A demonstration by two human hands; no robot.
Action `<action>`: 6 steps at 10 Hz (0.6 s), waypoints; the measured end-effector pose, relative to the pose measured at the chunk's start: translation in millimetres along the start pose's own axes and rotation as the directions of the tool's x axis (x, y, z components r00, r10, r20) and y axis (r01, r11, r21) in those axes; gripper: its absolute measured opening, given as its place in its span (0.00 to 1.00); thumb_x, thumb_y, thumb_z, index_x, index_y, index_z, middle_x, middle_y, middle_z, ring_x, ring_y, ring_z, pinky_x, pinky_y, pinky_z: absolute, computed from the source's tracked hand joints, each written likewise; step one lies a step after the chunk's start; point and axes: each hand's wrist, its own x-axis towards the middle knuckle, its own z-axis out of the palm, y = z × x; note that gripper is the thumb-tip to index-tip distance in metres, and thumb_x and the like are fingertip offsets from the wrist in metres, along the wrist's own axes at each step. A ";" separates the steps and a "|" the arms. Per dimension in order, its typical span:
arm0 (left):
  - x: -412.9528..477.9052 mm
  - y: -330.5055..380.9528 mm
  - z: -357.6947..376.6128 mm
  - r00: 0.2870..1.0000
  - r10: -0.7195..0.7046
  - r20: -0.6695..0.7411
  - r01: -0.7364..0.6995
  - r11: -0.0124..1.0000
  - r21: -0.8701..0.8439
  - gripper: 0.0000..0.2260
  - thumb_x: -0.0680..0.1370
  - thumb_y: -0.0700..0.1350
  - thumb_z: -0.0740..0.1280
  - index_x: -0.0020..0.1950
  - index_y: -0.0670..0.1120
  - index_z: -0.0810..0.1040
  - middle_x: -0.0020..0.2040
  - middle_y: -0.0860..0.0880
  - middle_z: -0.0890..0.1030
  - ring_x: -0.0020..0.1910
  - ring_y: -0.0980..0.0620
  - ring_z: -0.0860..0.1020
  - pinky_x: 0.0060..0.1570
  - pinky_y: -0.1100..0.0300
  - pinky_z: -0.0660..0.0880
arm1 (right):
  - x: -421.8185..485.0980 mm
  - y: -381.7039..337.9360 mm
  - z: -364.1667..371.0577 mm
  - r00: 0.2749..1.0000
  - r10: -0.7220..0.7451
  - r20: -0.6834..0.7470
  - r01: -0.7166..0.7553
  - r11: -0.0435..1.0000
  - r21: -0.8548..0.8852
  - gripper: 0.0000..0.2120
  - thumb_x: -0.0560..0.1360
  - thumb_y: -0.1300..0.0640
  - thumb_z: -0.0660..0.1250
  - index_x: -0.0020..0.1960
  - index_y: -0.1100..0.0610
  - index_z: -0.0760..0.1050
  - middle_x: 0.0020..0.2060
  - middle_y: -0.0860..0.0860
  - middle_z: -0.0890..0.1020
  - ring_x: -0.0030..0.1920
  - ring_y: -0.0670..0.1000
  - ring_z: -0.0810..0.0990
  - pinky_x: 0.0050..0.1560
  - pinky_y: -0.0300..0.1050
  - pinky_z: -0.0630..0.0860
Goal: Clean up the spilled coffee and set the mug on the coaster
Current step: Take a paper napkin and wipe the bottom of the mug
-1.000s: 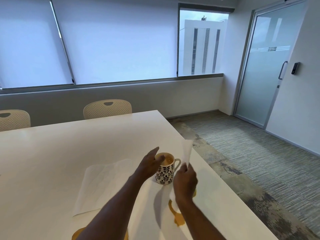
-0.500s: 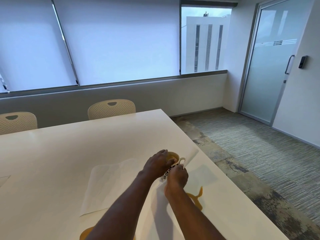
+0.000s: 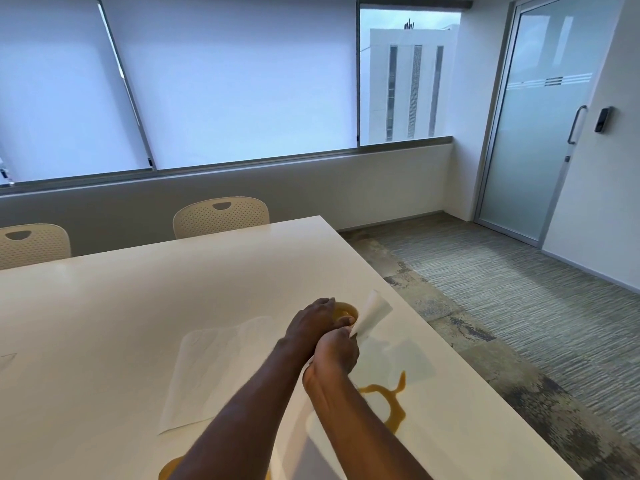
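Observation:
The mug point(image 3: 346, 310) of coffee stands on the white table point(image 3: 138, 289), mostly hidden behind my hands; only its rim and the brown coffee show. My left hand point(image 3: 311, 325) grips the mug from the top and left side. My right hand point(image 3: 337, 351) pinches a white paper towel point(image 3: 372, 311) pressed against the mug's right side. A brown coffee spill point(image 3: 388, 398) lies on the table just right of my right forearm. Another brown patch point(image 3: 173, 469) sits at the bottom edge, partly behind my left arm.
A second flat paper towel point(image 3: 214, 368) lies left of my arms. The table's right edge point(image 3: 450, 344) runs close to the mug, with carpet beyond. Two beige chairs point(image 3: 221, 216) stand at the far side. A glass door point(image 3: 540, 133) is at the right.
My left hand closed onto the mug's top. My right hand brought the raised paper towel down against the mug's side. The view shifted slightly, showing more of the spill.

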 end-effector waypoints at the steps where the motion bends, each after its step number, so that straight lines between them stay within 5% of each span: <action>1: 1.9 -0.5 -1.2 1.000 -0.013 0.010 0.013 1.000 -0.009 0.27 0.80 0.53 0.63 0.75 0.43 0.65 0.77 0.45 0.64 0.74 0.47 0.65 0.70 0.52 0.67 | -7.5 0.2 -7.6 0.832 0.285 0.475 -0.549 0.539 0.639 0.21 0.82 0.61 0.56 0.74 0.54 0.63 0.70 0.54 0.74 0.66 0.54 0.76 0.64 0.52 0.76; 2: 2.8 2.1 -2.4 0.999 -0.052 -0.005 0.051 0.997 -0.057 0.28 0.80 0.54 0.63 0.76 0.42 0.63 0.76 0.45 0.65 0.73 0.46 0.67 0.69 0.51 0.69 | -3.3 9.5 -20.5 0.588 0.062 0.806 -0.765 -0.281 0.579 0.18 0.83 0.50 0.53 0.71 0.49 0.66 0.64 0.52 0.78 0.54 0.51 0.83 0.51 0.46 0.80; 3: 4.0 4.3 -2.5 0.997 -0.075 -0.005 0.074 0.995 -0.073 0.29 0.81 0.57 0.60 0.77 0.42 0.62 0.76 0.45 0.65 0.72 0.46 0.67 0.69 0.50 0.68 | -1.0 27.6 -25.9 0.646 0.258 0.719 -0.751 0.046 0.658 0.16 0.83 0.56 0.56 0.68 0.60 0.69 0.54 0.61 0.80 0.48 0.54 0.80 0.50 0.47 0.76; 6: 5.2 3.8 1.9 0.997 -0.082 0.004 0.082 0.995 -0.063 0.27 0.82 0.55 0.59 0.76 0.42 0.61 0.76 0.44 0.65 0.71 0.45 0.69 0.67 0.51 0.71 | 14.6 30.8 -43.8 0.577 0.301 0.759 -0.814 0.130 0.567 0.14 0.82 0.59 0.57 0.65 0.64 0.71 0.43 0.60 0.78 0.45 0.55 0.79 0.57 0.53 0.77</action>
